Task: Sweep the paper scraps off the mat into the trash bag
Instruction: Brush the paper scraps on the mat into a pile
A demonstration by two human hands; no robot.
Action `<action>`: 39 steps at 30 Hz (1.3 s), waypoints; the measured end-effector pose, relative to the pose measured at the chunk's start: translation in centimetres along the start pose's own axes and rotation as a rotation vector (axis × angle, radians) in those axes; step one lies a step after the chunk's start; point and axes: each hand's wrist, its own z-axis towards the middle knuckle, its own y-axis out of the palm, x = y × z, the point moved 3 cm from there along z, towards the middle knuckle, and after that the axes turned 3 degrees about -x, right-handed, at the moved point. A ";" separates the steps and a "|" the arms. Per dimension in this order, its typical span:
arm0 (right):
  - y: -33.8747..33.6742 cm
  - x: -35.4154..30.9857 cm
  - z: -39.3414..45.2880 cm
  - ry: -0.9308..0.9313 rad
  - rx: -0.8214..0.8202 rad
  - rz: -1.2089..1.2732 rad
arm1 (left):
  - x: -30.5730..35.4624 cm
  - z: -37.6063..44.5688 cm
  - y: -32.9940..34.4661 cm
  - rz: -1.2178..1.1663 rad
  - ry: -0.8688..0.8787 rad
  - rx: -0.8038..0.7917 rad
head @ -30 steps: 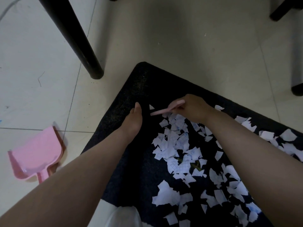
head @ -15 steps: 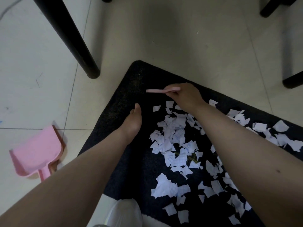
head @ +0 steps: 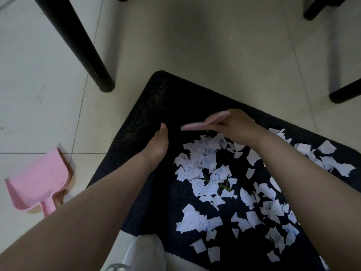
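the right hand grips a flat pink plastic brush at the far edge of the torn white paper scraps. the left hand rests straight-fingered on the dark fabric mat. the scraps look feather-light and flimsy, likely to scatter; low strokes would suit. a pink plastic dustpan lies well apart on the tiled floor.

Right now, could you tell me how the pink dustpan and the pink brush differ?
The dustpan lies untouched on the floor tiles, left of the mat; the brush is gripped by the right hand over the mat. The dustpan is broad, the brush slim. Both are pink.
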 end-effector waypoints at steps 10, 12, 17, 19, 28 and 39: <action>0.6 3.6 0.9 0.225 0.251 -0.029 | -0.1 0.0 2.8 0.099 -0.010 -0.047; 1.5 3.6 0.2 0.233 0.201 -0.051 | -0.3 -0.1 3.1 0.116 -0.015 -0.057; 2.9 3.8 -1.8 0.204 0.170 -0.122 | -0.7 -0.5 3.1 0.097 -0.004 -0.043; 2.5 3.6 -2.8 0.168 0.240 -0.093 | -0.8 -0.8 3.1 0.094 -0.007 -0.033; 3.9 -0.9 -9.4 0.262 0.521 0.372 | -1.9 -5.0 2.5 0.129 0.004 -0.034; 14.7 -4.6 -10.2 0.549 0.454 0.908 | -4.3 -10.1 0.0 0.064 -0.052 -0.005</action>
